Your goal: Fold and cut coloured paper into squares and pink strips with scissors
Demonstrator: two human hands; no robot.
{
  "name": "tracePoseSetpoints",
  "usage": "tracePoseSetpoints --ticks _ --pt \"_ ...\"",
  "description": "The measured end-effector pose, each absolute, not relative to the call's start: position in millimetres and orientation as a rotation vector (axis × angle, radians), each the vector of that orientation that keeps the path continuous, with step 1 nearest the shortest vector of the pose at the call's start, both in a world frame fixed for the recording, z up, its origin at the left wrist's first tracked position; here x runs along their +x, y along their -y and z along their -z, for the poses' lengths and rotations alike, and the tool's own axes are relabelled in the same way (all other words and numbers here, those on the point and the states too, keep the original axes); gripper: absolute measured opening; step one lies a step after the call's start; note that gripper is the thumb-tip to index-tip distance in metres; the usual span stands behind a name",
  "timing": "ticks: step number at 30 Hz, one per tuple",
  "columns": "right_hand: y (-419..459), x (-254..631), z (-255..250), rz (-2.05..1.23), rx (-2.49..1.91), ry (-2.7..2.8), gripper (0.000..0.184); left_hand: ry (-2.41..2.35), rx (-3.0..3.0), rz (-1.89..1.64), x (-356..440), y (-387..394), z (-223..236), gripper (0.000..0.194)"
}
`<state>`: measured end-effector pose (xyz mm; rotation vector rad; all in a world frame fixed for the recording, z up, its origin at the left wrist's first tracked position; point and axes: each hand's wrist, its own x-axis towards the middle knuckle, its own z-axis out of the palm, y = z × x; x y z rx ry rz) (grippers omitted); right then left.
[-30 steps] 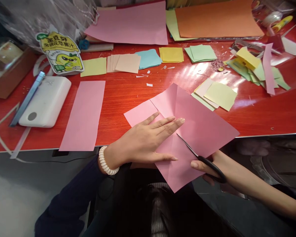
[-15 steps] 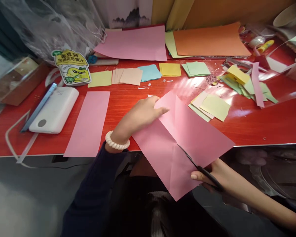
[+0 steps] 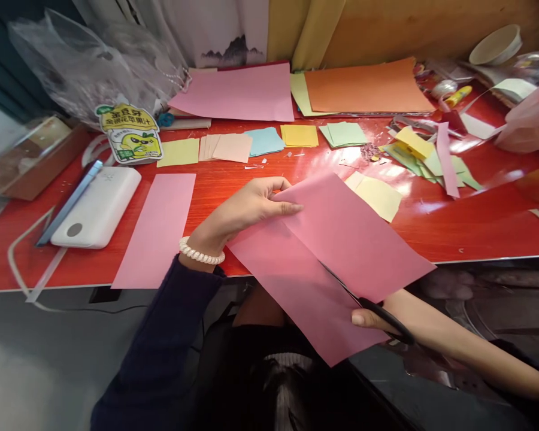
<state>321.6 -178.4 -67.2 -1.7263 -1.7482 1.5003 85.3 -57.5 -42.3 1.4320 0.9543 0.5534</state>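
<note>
A pink sheet of paper (image 3: 354,233) is held up over the table's front edge, with a long slit running through it. My left hand (image 3: 256,206) pinches its upper left part, thumb on top and the other fingers partly hidden. In my right hand (image 3: 377,320) are black-handled scissors (image 3: 386,317), their blades within the slit near the sheet's middle. Part of the right hand is hidden under the paper. To the left lies a separate pink paper strip (image 3: 157,227), flat on the red table (image 3: 220,179).
Small stacks of colored paper, such as blue squares (image 3: 264,140), line the table. Behind them are a large pink sheet (image 3: 238,93) and orange sheets (image 3: 363,87). A white power bank (image 3: 99,206) lies left. Paper scraps (image 3: 424,155) and a pink strip lie right.
My left hand has shifted slightly left and down along the paper. The sheet has turned a little and its slit gapes differently. The camera view has shifted slightly.
</note>
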Motion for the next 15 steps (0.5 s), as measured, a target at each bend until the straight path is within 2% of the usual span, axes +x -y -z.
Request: tracePoseSetpoints --ticks 9,13,15 --pt "179 317 58 -1.616 -1.69 1.645 0.033 -0.897 1.555 -0.504 86 56 44 0.028" --pt "178 312 54 -1.645 -1.692 1.586 0.048 -0.879 1.562 -0.504 85 55 46 0.029" --pt "177 312 53 -1.63 -1.708 1.602 0.046 -0.882 1.565 -0.507 85 55 47 0.031"
